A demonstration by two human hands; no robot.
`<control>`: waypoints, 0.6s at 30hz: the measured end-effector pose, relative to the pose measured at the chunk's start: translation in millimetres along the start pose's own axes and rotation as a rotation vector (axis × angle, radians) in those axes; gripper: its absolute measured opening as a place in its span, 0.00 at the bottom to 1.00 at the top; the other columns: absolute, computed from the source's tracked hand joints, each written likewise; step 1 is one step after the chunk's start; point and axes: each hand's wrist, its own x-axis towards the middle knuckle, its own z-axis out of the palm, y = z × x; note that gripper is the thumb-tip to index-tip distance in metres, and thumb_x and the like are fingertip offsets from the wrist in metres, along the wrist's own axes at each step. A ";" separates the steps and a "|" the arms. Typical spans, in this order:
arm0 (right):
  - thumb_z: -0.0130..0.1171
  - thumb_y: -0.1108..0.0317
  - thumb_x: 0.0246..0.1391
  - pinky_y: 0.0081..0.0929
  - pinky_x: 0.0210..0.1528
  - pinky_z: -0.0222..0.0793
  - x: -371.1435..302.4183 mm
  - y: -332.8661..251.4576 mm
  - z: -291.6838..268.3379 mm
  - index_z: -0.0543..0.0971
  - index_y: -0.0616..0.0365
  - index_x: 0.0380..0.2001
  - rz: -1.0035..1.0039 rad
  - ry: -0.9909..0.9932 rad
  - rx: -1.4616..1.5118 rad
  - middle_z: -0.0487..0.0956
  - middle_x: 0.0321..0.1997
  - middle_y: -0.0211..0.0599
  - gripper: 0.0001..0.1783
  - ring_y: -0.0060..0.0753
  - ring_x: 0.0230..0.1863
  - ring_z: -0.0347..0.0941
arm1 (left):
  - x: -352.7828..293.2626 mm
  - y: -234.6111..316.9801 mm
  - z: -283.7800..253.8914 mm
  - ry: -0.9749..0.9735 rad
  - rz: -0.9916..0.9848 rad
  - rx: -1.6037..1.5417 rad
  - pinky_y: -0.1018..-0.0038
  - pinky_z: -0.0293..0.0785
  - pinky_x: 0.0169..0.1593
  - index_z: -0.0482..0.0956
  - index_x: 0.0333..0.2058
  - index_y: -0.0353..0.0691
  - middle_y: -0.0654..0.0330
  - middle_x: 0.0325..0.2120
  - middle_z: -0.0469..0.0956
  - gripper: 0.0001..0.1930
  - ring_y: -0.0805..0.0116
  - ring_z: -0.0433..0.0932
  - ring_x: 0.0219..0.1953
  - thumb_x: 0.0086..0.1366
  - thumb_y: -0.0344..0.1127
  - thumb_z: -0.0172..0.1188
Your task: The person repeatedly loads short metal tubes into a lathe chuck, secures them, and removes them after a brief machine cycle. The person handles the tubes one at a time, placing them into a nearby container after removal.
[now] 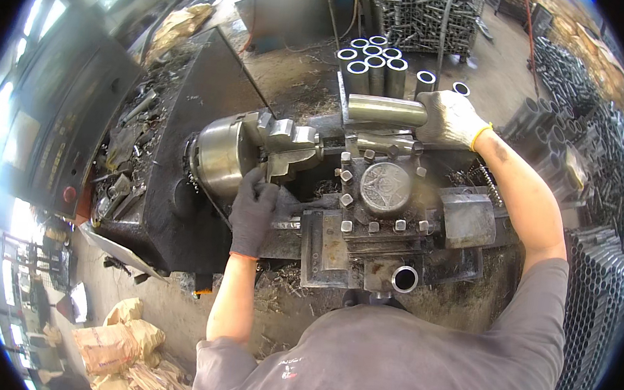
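Observation:
My right hand, in a pale knit glove with a yellow cuff, is closed round the right end of a shiny metal tube. The tube lies level above the far side of the tool post. On the left, my left hand wears a dark glove. Its forefinger reaches up to a stepped jaw of the lathe chuck, with the other fingers partly bent and partly hidden. Nothing shows held in that hand. Between the chuck jaws I see no tube.
Several upright tubes stand beyond the lathe. A wire cage full of metal parts is behind them. More tubes and stacked pipes line the right. A dark metal guard rises by the chuck; paper sacks lie lower left.

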 end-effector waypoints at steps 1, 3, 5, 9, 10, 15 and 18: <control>0.68 0.59 0.43 0.50 0.45 0.81 2.8 1.3 2.1 0.84 0.63 0.41 -0.008 -0.019 -0.008 0.86 0.35 0.57 0.23 0.61 0.40 0.85 | -1.7 -14.8 0.1 -0.019 -0.224 -0.472 0.68 0.81 0.45 0.80 0.56 0.37 0.59 0.37 0.86 0.19 0.66 0.85 0.36 0.69 0.35 0.65; 0.69 0.58 0.42 0.50 0.46 0.80 8.5 2.7 6.7 0.84 0.62 0.40 -0.010 -0.026 -0.015 0.86 0.36 0.57 0.23 0.61 0.40 0.85 | -6.6 -48.1 16.7 0.049 -0.378 -0.786 0.71 0.78 0.43 0.83 0.50 0.38 0.62 0.36 0.84 0.13 0.70 0.82 0.36 0.69 0.32 0.62; 0.70 0.58 0.42 0.50 0.46 0.80 13.5 2.8 12.1 0.84 0.62 0.39 -0.039 -0.048 -0.016 0.86 0.37 0.57 0.23 0.60 0.41 0.85 | -10.6 -83.7 34.0 0.149 -0.315 -0.761 0.73 0.77 0.42 0.84 0.46 0.39 0.62 0.35 0.83 0.09 0.71 0.80 0.35 0.68 0.30 0.60; 0.72 0.57 0.41 0.49 0.48 0.80 23.3 -0.7 21.5 0.85 0.62 0.39 -0.046 -0.127 -0.028 0.86 0.38 0.57 0.24 0.60 0.43 0.85 | -11.3 -145.4 69.3 0.399 -0.333 -0.698 0.71 0.77 0.42 0.83 0.46 0.40 0.62 0.34 0.83 0.11 0.70 0.80 0.35 0.69 0.30 0.56; 0.72 0.57 0.42 0.49 0.48 0.80 26.2 -2.2 22.9 0.85 0.62 0.39 -0.062 -0.127 -0.032 0.86 0.38 0.57 0.24 0.60 0.43 0.84 | -8.4 -157.6 76.3 0.440 -0.372 -0.858 0.70 0.77 0.42 0.83 0.49 0.40 0.62 0.34 0.83 0.12 0.70 0.80 0.35 0.70 0.32 0.55; 0.72 0.55 0.41 0.49 0.47 0.80 40.2 -14.4 25.6 0.85 0.63 0.39 -0.070 -0.206 -0.113 0.86 0.38 0.56 0.25 0.59 0.42 0.84 | 29.4 -188.8 112.1 -0.072 -0.287 -0.910 0.59 0.78 0.58 0.82 0.56 0.39 0.54 0.51 0.84 0.24 0.56 0.83 0.52 0.73 0.52 0.60; 0.72 0.55 0.41 0.49 0.46 0.80 45.3 -21.3 25.1 0.85 0.63 0.38 -0.054 -0.261 -0.137 0.86 0.37 0.56 0.24 0.59 0.41 0.85 | 52.6 -188.1 131.5 0.087 0.277 0.355 0.54 0.76 0.64 0.80 0.61 0.42 0.51 0.59 0.81 0.25 0.51 0.80 0.59 0.75 0.52 0.58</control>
